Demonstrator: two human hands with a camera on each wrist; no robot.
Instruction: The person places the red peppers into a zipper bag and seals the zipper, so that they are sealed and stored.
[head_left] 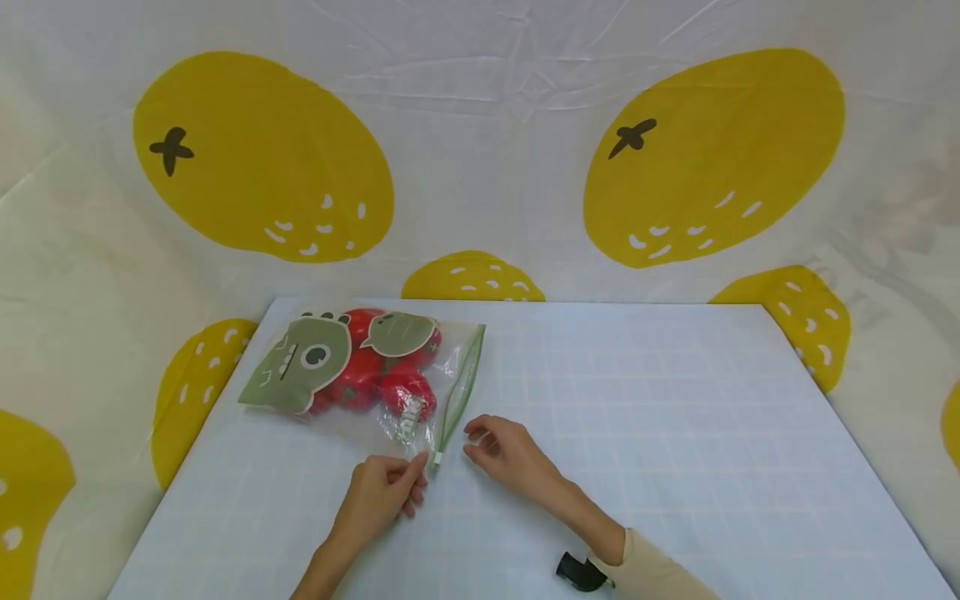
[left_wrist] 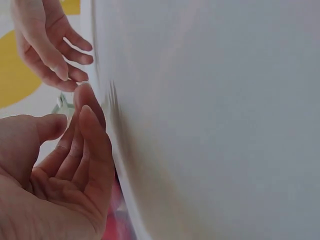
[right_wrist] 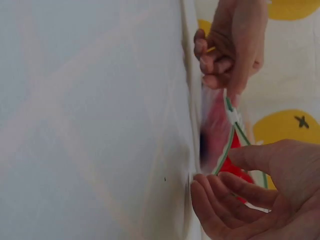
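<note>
A clear zip bag [head_left: 450, 367] with green dinosaur prints and a green zip strip lies at the table's far left. Several red tomato-like items [head_left: 358, 387] are inside. Its white slider [head_left: 438, 457] sits at the near corner. My left hand [head_left: 378, 492] is at that corner, thumb and curled fingers pinching the edge beside the slider; the fingertips are partly hidden. My right hand [head_left: 510, 454] hovers just right of the zip strip, fingers loosely bent and thumb apart, holding nothing. In the right wrist view the green zip edges [right_wrist: 231, 145] spread apart below the slider.
A pale checked cloth covers the table [head_left: 675, 433]. Behind and beside it hangs a white curtain [head_left: 487, 167] printed with yellow fruit. A small black device [head_left: 581, 572] shows at the right sleeve [head_left: 652, 567].
</note>
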